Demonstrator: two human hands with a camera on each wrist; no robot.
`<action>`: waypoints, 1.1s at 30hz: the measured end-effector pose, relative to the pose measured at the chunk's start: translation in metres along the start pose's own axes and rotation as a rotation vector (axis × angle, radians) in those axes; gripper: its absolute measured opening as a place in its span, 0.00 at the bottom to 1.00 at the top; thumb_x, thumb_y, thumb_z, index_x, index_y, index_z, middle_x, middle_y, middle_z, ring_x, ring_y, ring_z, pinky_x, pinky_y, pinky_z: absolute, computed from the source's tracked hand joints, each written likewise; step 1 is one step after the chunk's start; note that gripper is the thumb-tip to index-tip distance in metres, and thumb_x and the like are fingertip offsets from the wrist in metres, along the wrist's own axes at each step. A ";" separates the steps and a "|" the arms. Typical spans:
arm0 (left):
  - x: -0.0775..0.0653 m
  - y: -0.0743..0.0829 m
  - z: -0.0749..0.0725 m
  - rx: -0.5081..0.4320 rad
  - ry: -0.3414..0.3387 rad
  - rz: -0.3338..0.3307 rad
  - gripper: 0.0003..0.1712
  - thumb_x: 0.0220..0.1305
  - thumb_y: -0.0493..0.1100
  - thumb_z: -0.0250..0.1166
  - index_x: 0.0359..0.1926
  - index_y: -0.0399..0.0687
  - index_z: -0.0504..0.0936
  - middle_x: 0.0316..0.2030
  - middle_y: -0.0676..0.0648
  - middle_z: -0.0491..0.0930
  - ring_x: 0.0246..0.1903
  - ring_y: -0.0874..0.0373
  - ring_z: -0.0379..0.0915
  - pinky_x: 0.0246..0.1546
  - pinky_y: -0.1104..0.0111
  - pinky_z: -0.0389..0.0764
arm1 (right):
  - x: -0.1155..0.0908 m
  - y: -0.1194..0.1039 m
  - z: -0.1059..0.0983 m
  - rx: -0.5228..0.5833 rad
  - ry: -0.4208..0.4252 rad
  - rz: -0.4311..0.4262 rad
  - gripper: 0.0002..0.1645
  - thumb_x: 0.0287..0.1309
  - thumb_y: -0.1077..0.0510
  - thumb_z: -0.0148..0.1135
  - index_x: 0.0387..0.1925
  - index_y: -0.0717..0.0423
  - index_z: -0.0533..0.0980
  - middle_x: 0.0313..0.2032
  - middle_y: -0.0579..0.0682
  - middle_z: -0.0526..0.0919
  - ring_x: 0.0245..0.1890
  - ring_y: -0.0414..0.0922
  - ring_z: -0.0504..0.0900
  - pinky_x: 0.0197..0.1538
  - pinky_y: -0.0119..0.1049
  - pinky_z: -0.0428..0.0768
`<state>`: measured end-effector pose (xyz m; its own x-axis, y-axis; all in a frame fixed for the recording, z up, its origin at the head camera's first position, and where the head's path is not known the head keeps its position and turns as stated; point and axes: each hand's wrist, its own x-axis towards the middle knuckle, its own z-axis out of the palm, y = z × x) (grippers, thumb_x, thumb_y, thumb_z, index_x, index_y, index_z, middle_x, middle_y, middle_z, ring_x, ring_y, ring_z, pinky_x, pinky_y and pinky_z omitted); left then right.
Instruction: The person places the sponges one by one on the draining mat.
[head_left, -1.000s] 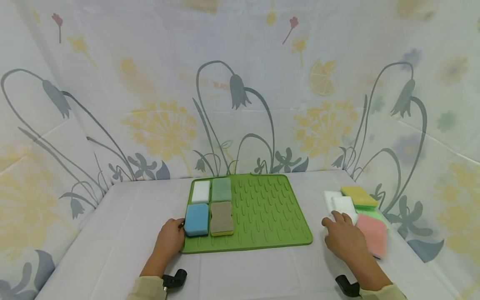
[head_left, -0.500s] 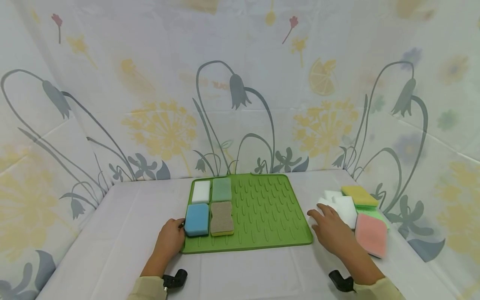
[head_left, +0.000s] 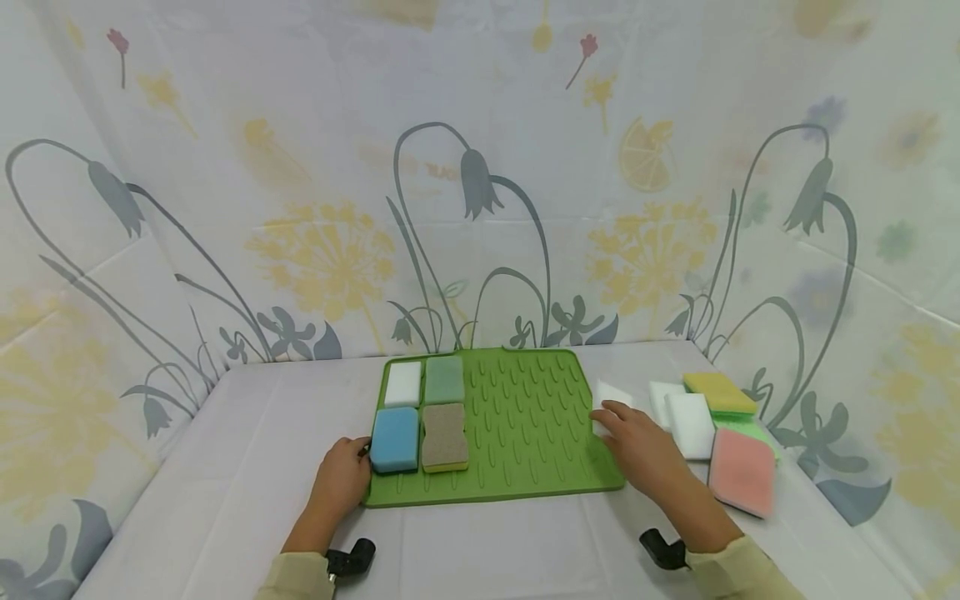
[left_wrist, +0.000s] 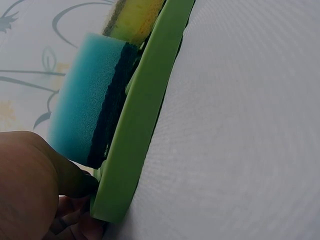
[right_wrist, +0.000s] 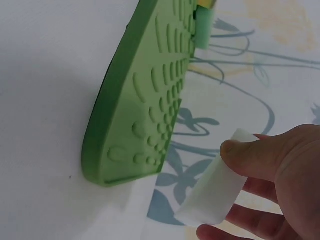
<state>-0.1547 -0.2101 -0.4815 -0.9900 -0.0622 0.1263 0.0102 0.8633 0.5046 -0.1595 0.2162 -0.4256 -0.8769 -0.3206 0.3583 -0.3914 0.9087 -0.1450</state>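
Observation:
A white sponge (right_wrist: 215, 187) is held up in my right hand (head_left: 641, 446), pinched between thumb and fingers, at the right edge of a green ridged mat (head_left: 532, 417). With thumb above and fingers below, my left hand (head_left: 341, 479) grips the mat's left edge (left_wrist: 107, 200). Four places aside, on the mat's left half lie a white sponge (head_left: 402, 383), a green sponge (head_left: 444, 380), a blue sponge (head_left: 394, 440) with a dark scouring side, and a sponge with a grey-brown top (head_left: 445, 436) and yellow below.
Right of the mat lie white sponges (head_left: 690, 427), a yellow sponge (head_left: 720, 392) over a light green one (head_left: 752, 430), and a pink sponge (head_left: 741, 472). A white cloth covers the table (head_left: 495, 550); a flower-printed curtain (head_left: 337, 167) hangs behind.
My right hand has lifted the white sponge off the pile and carried it left to the mat's right edge. The left hand keeps its place.

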 end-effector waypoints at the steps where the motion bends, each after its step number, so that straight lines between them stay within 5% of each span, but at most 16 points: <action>1: 0.000 0.000 0.000 0.000 -0.002 0.001 0.19 0.67 0.34 0.54 0.55 0.28 0.77 0.43 0.34 0.78 0.44 0.42 0.77 0.44 0.51 0.79 | 0.002 -0.001 0.001 0.005 0.005 -0.006 0.19 0.57 0.65 0.64 0.51 0.54 0.78 0.55 0.57 0.78 0.47 0.58 0.81 0.41 0.50 0.82; 33: 0.001 0.002 -0.001 0.010 -0.018 -0.020 0.20 0.67 0.34 0.54 0.56 0.29 0.77 0.44 0.35 0.78 0.46 0.41 0.77 0.46 0.51 0.79 | 0.055 -0.035 0.038 -0.046 0.100 -0.190 0.24 0.52 0.73 0.61 0.49 0.50 0.81 0.52 0.54 0.81 0.51 0.56 0.80 0.45 0.46 0.83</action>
<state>-0.1556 -0.2089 -0.4797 -0.9924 -0.0703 0.1014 -0.0106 0.8672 0.4979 -0.2046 0.1562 -0.4358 -0.7557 -0.4608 0.4654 -0.5314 0.8468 -0.0244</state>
